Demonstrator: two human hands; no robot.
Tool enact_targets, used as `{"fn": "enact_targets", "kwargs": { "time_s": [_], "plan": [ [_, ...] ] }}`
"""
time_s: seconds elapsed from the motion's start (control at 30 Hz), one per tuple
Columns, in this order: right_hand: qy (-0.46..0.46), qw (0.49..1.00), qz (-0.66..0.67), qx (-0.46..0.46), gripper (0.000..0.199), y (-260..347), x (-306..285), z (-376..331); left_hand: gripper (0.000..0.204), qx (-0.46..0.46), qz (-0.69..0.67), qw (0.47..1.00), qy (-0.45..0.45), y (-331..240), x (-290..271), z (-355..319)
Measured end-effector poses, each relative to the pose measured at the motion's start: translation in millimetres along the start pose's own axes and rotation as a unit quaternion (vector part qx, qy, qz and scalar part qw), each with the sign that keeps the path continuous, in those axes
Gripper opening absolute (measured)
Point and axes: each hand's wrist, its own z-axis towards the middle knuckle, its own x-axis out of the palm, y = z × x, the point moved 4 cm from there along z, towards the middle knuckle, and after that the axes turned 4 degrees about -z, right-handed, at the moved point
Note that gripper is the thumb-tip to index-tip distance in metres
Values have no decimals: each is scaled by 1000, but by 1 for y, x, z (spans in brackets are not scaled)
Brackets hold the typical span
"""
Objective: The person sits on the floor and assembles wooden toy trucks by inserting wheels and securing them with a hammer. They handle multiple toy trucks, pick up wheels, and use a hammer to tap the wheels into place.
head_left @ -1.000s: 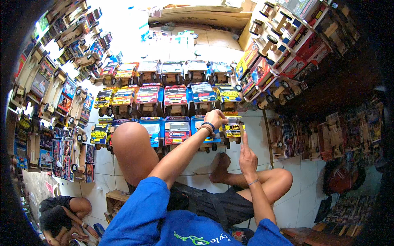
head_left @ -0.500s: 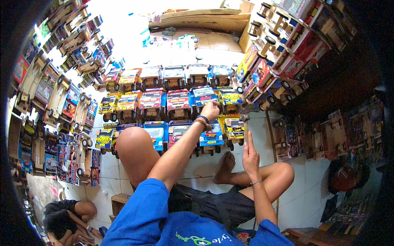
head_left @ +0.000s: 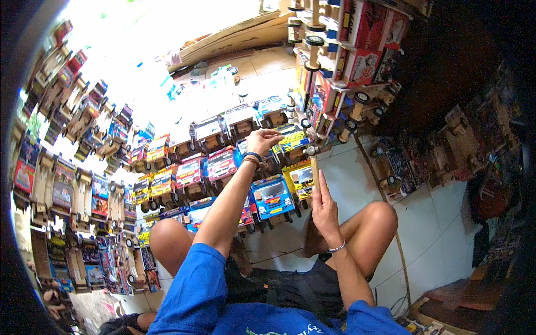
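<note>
Several rows of painted wooden toy trucks stand on the tiles before me. My left hand (head_left: 263, 143) reaches over the middle row, fingertips pinched beside a yellow toy truck (head_left: 292, 139); whatever they hold, if anything, is too small to make out. A hammer (head_left: 315, 165) with a pale wooden handle is in my right hand (head_left: 325, 209), the forefinger stretched along the handle. Its metal head is up near the yellow truck's right side. Just below stand a yellow-and-black truck (head_left: 302, 182) and a blue truck (head_left: 272, 196).
Stacks of toy trucks (head_left: 363, 72) rise at the right, and more trucks (head_left: 92, 192) crowd the left side. Long cardboard (head_left: 234, 40) lies at the back. My bent knees (head_left: 172, 240) flank the front row. Part of another person (head_left: 120, 325) shows at the lower left.
The view has turned, shifting the truck rows down and left. My left hand has come closer to the yellow truck in the middle row. The hammer remains in my right hand.
</note>
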Motion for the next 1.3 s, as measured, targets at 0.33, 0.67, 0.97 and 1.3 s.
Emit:
{"fn": "enact_targets", "kwargs": {
  "time_s": [0.33,0.67,0.97,1.3],
  "plan": [
    [-18,999,-10,47,52,-28,12,5,35,-9,96,994,53,14,-11,34],
    [-24,1000,-1,2,53,-27,15,5,28,-12,73,995,72,19,-6,43],
    [49,998,-11,31,53,-4,13,26,17,-11,130,991,40,21,-6,51],
    [65,947,-288,-127,52,29,26,109,21,-54,121,990,46,23,-3,56]
  ]
}}
